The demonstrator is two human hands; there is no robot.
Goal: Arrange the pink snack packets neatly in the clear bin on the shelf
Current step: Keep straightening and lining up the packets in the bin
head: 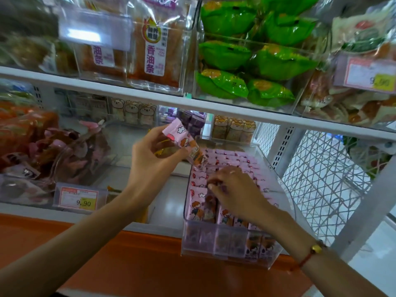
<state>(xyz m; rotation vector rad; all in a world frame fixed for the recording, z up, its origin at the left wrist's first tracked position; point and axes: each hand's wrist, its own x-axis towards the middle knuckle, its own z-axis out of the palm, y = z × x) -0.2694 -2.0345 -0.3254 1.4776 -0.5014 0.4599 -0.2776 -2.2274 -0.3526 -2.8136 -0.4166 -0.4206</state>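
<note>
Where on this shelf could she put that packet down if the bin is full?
Bare white shelf runs between the clear bin and the price tag, under her left hand. The bin looks tightly packed with pink packets; her right hand rests among them.

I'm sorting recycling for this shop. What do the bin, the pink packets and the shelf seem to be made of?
Bin: clear rigid plastic, probably acrylic; packets show through its glossy front wall.
Pink packets: thin printed plastic film, apparently; the one held in the left hand has a crimped, zigzag end.
Shelf: looks like white-painted metal, with slotted uprights.
</note>
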